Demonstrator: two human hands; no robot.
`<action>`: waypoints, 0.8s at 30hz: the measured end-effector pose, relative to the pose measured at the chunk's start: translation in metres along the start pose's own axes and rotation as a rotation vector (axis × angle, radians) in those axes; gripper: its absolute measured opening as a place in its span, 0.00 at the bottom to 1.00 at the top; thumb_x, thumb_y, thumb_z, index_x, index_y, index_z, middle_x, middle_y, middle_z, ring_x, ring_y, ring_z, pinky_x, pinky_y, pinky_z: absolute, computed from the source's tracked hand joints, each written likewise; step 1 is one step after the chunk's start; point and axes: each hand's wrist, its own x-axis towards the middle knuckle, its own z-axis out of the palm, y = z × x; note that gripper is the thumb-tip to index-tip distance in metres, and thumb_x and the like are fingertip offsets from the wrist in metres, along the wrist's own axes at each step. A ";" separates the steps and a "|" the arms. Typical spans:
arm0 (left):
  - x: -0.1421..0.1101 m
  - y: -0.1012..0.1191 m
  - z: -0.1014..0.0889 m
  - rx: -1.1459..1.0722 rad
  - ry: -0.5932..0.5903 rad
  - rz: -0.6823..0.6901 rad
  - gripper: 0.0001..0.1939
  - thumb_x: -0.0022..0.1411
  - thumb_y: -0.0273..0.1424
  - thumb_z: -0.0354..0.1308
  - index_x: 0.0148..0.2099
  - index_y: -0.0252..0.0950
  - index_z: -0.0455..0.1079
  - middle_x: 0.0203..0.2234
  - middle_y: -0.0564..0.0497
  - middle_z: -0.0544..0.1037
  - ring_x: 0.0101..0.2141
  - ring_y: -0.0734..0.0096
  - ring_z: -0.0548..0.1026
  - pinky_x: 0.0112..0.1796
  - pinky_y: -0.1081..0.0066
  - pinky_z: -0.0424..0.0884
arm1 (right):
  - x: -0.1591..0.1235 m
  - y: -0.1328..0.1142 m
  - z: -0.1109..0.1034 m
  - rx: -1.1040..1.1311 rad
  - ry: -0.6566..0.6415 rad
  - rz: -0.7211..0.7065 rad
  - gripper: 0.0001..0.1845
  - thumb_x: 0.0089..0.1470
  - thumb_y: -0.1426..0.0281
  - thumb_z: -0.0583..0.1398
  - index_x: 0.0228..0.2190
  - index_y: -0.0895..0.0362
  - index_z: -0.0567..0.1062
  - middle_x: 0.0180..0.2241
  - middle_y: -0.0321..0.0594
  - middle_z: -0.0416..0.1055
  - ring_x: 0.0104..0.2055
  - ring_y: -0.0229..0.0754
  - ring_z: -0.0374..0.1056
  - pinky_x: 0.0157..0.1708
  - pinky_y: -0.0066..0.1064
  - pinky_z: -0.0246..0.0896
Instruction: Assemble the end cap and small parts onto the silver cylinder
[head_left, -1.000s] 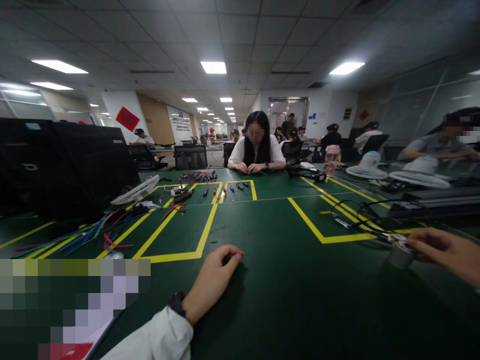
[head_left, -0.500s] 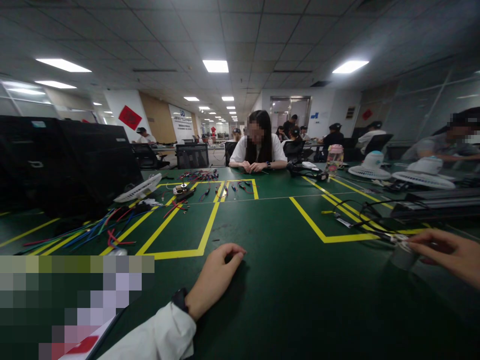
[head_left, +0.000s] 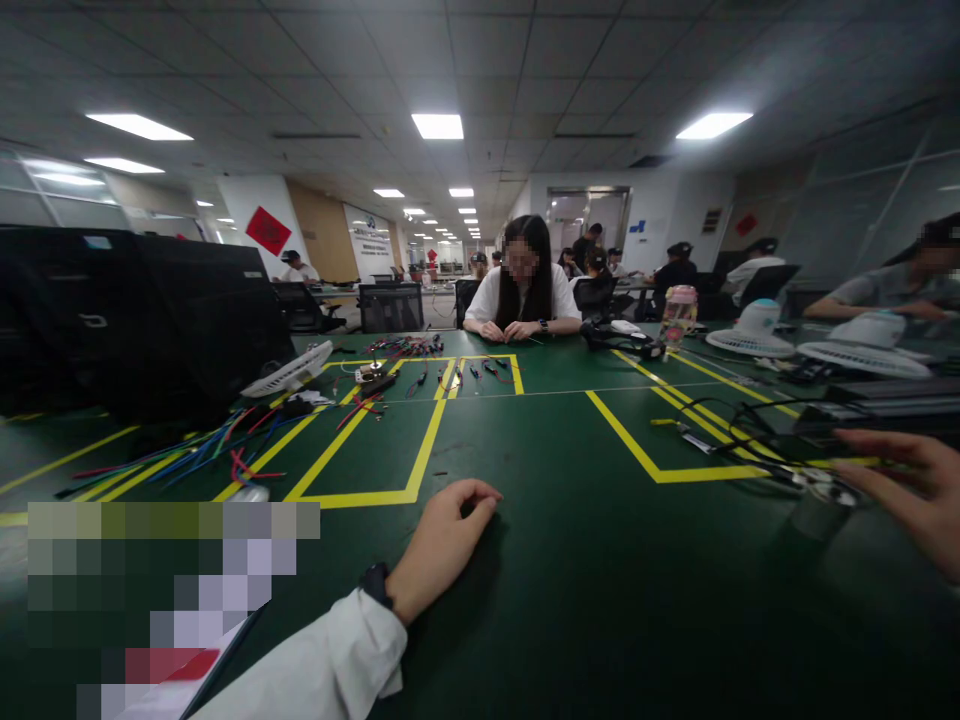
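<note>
My left hand (head_left: 446,545) rests on the green table (head_left: 600,600) near the middle, a dark band at its wrist. Its fingers are curled in, thumb close to the index finger, and nothing shows in them. At the right edge, my right hand (head_left: 911,500) has thumb and fingers spread apart. Just left of it stands a grey cylindrical motor (head_left: 823,510) with a pale top and wires. Dark cables (head_left: 739,425) run from around the motor toward a small white connector (head_left: 694,438). The right hand's lower part is cut off by the frame.
Loose coloured wires (head_left: 202,450), a white fan grille (head_left: 289,370) and a black computer case (head_left: 150,320) lie to the left. Small wired parts (head_left: 476,372) sit ahead within yellow tape. A person (head_left: 555,290) sits opposite. Fan heads (head_left: 862,350) and a bottle (head_left: 679,315) stand right.
My right hand's fingers have come apart and off the motor's top, where thumb and finger were pinched. My left hand keeps its curled pose. The whole view has shifted slightly.
</note>
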 end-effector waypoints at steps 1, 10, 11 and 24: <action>0.000 0.000 0.000 0.002 0.002 -0.001 0.12 0.59 0.35 0.50 0.38 0.38 0.73 0.34 0.50 0.78 0.37 0.64 0.73 0.38 0.69 0.66 | -0.002 -0.009 0.003 -0.096 0.039 -0.125 0.30 0.36 0.50 0.60 0.41 0.51 0.71 0.44 0.43 0.70 0.42 0.52 0.68 0.41 0.46 0.63; -0.001 0.003 -0.002 0.005 0.018 0.005 0.13 0.59 0.34 0.49 0.38 0.37 0.73 0.33 0.49 0.78 0.37 0.63 0.74 0.39 0.67 0.66 | -0.020 0.015 0.025 -0.586 0.004 -0.381 0.46 0.42 0.43 0.52 0.56 0.59 0.59 0.54 0.53 0.59 0.57 0.57 0.55 0.53 0.46 0.54; -0.001 0.003 -0.002 0.002 0.017 0.003 0.13 0.59 0.34 0.49 0.38 0.37 0.73 0.33 0.49 0.78 0.36 0.63 0.74 0.38 0.66 0.66 | -0.025 0.027 0.026 -0.563 -0.069 -0.340 0.46 0.44 0.44 0.52 0.58 0.59 0.56 0.54 0.54 0.59 0.56 0.56 0.56 0.53 0.44 0.54; -0.001 0.003 -0.002 0.006 0.020 0.017 0.13 0.59 0.35 0.50 0.38 0.37 0.74 0.33 0.50 0.78 0.36 0.64 0.74 0.38 0.67 0.67 | -0.084 -0.123 0.078 0.883 -0.769 0.372 0.34 0.47 0.61 0.60 0.55 0.52 0.57 0.45 0.44 0.69 0.46 0.46 0.68 0.51 0.42 0.60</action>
